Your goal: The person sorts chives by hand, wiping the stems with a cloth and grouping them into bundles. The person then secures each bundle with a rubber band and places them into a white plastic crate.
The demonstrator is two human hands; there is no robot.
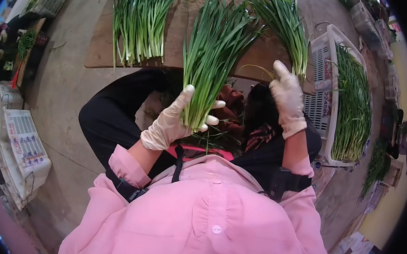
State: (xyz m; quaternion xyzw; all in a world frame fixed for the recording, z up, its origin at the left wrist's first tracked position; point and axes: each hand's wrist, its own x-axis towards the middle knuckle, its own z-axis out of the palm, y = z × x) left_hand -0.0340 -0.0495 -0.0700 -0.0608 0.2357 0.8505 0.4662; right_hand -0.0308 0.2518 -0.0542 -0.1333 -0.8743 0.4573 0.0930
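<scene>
Centrally, held bunch of garlic chives [208, 69], leaves toward 12 o'clock, cut ends toward 6. Left hand [167, 124], in a pale glove, has its grip clamped on held bunch of garlic chives near the pale stem ends; thumb on one side, fingertips showing on the other. Right hand [288, 95], also gloved, at about 2 o'clock by the near edge of the table [91, 52], fingers pointing up. A thin yellowed blade [257, 68] reaches to its fingers; whether that grip is closed on it, cannot tell.

Wooden table carries a second chive bunch [142, 20] at 11 o'clock and a third chive bunch [282, 25] at 1 o'clock, its stem ends just beside the right hand's fingertips. White plastic crate [322, 69] at 3 o'clock, loaded with long greens [350, 106]. Another white crate [27, 148] at 8 to 9 o'clock, on the concrete floor [74, 111]. Wearer's pink shirt [191, 213] at 6 o'clock.
</scene>
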